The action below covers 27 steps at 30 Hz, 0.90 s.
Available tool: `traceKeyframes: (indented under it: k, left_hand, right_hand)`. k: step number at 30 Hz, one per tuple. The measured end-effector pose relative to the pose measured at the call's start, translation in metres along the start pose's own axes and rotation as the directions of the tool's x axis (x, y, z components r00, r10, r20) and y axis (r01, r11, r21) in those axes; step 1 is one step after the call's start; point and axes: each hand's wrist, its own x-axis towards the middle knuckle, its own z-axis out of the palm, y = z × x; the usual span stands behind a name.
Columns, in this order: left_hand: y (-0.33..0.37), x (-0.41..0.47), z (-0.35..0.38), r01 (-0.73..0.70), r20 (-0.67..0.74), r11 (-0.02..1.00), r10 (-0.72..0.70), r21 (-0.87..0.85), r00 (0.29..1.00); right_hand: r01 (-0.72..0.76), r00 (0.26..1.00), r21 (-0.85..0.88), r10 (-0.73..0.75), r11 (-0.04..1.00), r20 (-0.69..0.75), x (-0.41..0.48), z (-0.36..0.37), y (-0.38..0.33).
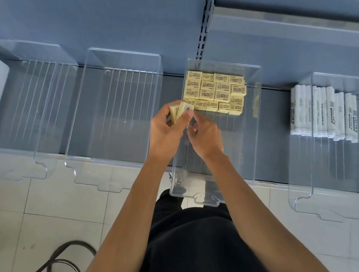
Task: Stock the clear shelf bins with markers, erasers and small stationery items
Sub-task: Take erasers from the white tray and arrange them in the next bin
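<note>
View from above of a person stocking clear bins on a blue-grey shelf (274,114). The step in hand is filling the eraser bin (240,145), second from the right. The eraser rows (215,91) cover its far end in four uneven lines of yellow blocks with brown print. The left hand (168,130) hovers over the bin's left wall, just near of those rows. Its fingers are curled around the loose erasers (180,110), two or perhaps three, one showing a barcode. The right hand (204,135) sits just right of it, its fingertips curled in toward the left thumb and the lower edge of the loose erasers.

The next move, as I judge it, is for the right hand to draw off one eraser and lay it flat, printed side up, snug against the nearest row. That row looks crooked at its right end, so lining up will need care.

Hard to make out: the right fingertips are blurred, so I cannot tell whether they pinch an eraser or only touch one. The bins' clear walls are hard to trace. To the right, the marker bin (332,169) holds white markers (323,115) whose print is unreadable. Two more clear bins (115,110) stand to the left. A dark wire frame (62,260) is cut off at the near left edge, over floor tiles (59,204).
</note>
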Motion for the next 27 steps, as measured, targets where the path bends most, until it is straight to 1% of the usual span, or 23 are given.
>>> traceKeyframes:
  k: [7, 10, 21, 24, 27]
  left_hand:
    - [-0.002, 0.010, -0.004, 0.048, 0.005, 0.998, -0.048, -0.036, 0.999]
    - [-0.004, 0.013, -0.006, 0.066, 0.005, 0.995, -0.066, -0.075, 0.998]
    - [-0.003, 0.017, -0.009, 0.089, 0.015, 0.988, -0.088, -0.125, 0.996]
    - [-0.004, 0.018, -0.010, 0.099, 0.010, 0.987, -0.099, -0.123, 0.995]
    - [-0.004, 0.018, -0.009, 0.100, 0.013, 0.987, -0.100, -0.128, 0.995]
  right_hand:
    - [0.033, 0.987, -0.009, -0.034, 0.999, -0.154, -0.003, 0.011, 0.000]
    - [0.045, 0.980, 0.000, -0.044, 0.999, -0.192, -0.002, 0.010, 0.001]
    - [0.102, 0.968, 0.015, -0.096, 0.995, -0.234, 0.004, 0.012, -0.002]
    - [0.084, 0.974, 0.008, -0.080, 0.996, -0.214, 0.005, 0.013, -0.003]
    - [0.067, 0.969, 0.008, -0.063, 0.998, -0.238, 0.007, 0.016, -0.005]
